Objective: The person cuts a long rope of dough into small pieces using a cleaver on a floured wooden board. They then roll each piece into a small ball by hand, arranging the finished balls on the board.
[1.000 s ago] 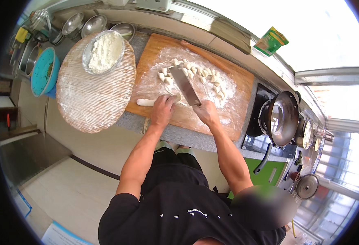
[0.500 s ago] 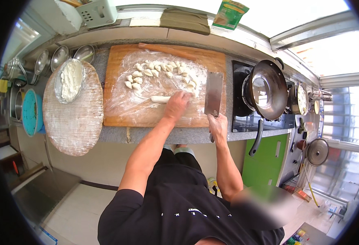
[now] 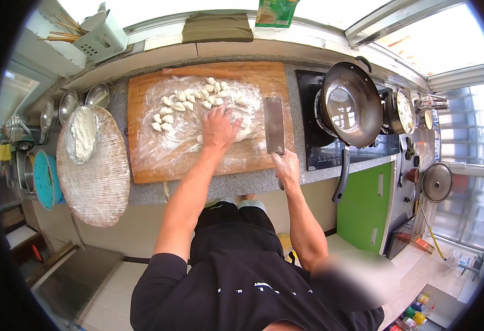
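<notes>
A floured wooden cutting board point(image 3: 154, 165) lies on the grey counter, with several small cut dough pieces point(image 3: 189, 99) scattered over its far half. My left hand point(image 3: 220, 127) rests palm down on the board, over a short piece of dough roll point(image 3: 246, 134). My right hand point(image 3: 286, 168) grips the handle of a cleaver point(image 3: 274, 124), whose flat blade lies on the board's right side, pointing away from me. A wooden rolling pin point(image 3: 198, 71) lies along the board's far edge.
A round woven tray point(image 3: 101, 182) at the left carries a bowl of flour point(image 3: 83, 132). Metal bowls point(image 3: 68, 105) and a blue dish point(image 3: 46, 179) sit further left. A wok point(image 3: 352, 105) stands on the stove at the right, with pots beyond. A chopstick holder point(image 3: 101, 36) stands on the ledge.
The view has swung so the board now sits straight ahead. My left hand moved onto the dough roll. The cleaver went from raised and tilted to lying flat at the board's right.
</notes>
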Demonstrator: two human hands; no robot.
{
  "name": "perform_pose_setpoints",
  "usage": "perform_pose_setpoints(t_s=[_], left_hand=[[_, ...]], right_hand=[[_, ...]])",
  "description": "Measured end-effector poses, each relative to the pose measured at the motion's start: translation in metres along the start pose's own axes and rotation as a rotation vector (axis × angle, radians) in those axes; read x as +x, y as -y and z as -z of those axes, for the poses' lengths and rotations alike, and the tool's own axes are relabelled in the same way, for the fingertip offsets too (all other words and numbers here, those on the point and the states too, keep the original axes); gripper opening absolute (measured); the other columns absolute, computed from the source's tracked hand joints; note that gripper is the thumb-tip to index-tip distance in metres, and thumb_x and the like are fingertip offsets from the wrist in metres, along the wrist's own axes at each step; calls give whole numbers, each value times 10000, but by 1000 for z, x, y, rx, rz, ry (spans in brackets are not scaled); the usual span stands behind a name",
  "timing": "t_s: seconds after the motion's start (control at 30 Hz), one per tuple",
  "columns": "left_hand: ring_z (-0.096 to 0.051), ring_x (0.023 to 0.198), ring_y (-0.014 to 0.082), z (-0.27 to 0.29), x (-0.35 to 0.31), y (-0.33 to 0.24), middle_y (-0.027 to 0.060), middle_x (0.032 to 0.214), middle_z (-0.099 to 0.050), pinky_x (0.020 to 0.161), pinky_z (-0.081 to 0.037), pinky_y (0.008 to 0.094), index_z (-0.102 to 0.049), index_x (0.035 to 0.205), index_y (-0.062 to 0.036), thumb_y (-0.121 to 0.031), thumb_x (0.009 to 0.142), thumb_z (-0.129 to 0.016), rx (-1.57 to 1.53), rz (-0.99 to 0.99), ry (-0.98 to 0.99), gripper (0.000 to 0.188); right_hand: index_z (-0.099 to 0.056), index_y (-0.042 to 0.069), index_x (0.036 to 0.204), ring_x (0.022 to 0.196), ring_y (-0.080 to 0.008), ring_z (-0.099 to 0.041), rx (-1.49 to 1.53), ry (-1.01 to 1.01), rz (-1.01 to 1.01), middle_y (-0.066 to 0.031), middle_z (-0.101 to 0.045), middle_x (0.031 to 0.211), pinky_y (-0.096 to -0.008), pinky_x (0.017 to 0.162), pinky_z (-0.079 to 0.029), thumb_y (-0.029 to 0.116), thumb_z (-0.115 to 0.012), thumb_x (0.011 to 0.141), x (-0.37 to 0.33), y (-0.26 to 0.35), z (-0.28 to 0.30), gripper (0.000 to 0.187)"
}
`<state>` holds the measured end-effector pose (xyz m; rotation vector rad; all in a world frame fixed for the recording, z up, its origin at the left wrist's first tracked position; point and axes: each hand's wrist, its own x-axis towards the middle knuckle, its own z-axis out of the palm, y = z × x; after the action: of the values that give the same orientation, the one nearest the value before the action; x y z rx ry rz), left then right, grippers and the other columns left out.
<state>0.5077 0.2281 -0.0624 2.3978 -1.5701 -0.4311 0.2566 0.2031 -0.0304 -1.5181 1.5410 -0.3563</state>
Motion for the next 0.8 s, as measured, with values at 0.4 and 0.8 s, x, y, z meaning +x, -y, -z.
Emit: perform_pose_setpoints(t_s=[0.4,0.8], left_hand=[[-665,1130,301,-9,-22,-5,117,1183,-675,987,-565,440,-720,1298,-79,-282,937,-798,-249,-231,-13,422],[-656,1011,316,-23,-32,-2,100,1074,-669,890,-563,437,-741,1113,-62,-55,870,-782,-278,-277,-346,246]], right_hand=[[-714,-13,942,592,-271,-630,-97,19,88,-146,-633,669,-418,600,-512,243,-666,911,3,-9,-5,262],[-719,-23,935,832,-533,-683,-339,72,197,-300,-687,794,-557,758,-545,202,-646,908,-6,29,9,238]])
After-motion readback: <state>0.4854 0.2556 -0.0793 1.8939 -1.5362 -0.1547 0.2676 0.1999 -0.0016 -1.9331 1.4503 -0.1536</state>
